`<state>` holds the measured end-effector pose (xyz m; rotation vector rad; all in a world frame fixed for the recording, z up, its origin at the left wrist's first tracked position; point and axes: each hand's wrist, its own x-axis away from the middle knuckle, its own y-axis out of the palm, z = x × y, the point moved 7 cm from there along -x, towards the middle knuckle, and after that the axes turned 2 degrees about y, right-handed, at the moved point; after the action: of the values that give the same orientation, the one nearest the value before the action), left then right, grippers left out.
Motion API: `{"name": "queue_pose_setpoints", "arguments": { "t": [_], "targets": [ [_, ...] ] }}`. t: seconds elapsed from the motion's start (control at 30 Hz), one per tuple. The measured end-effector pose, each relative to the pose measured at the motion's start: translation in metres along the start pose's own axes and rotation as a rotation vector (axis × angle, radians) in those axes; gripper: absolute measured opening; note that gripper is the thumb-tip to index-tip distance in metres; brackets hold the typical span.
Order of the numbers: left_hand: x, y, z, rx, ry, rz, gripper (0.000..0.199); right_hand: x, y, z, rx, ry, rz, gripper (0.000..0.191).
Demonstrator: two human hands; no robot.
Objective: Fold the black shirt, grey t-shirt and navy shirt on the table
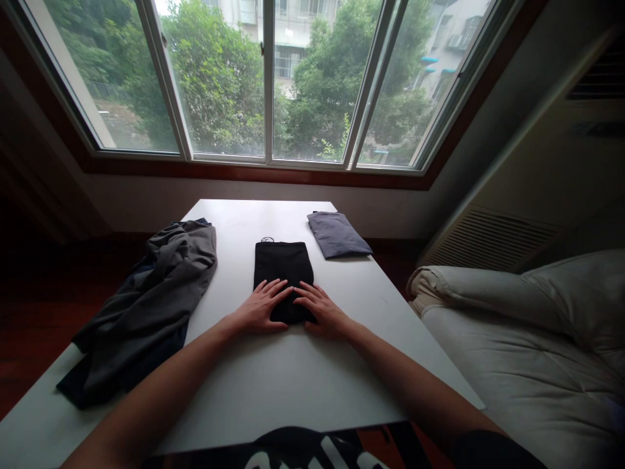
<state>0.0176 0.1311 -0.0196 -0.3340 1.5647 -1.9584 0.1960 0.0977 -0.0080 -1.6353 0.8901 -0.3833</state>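
Note:
A black folded cloth point(283, 259) lies flat in the middle of the white table point(273, 404), with a thin dark cord loop at its far edge. My left hand point(263, 306) rests on its near left part, fingers spread. On the near right part lies my right hand point(322, 309), its fingers spread too. The fingertips of both hands nearly meet over the cloth. Both palms face down and neither hand grips anything.
A loose heap of grey and dark blue clothing point(161, 286) lies along the table's left side. At the far right edge sits a folded grey-blue garment point(338, 234). A pale sofa point(517, 345) stands to the right, and a window point(268, 85) is beyond the table.

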Motion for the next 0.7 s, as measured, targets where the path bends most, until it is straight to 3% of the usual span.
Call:
{"name": "queue_pose_setpoints", "arguments": {
  "t": [0.7],
  "targets": [
    [0.0, 0.003, -0.002, 0.0, -0.011, -0.023, 0.1, -0.001, 0.003, 0.019, -0.217, 0.005, 0.073, 0.049]
  ]
}}
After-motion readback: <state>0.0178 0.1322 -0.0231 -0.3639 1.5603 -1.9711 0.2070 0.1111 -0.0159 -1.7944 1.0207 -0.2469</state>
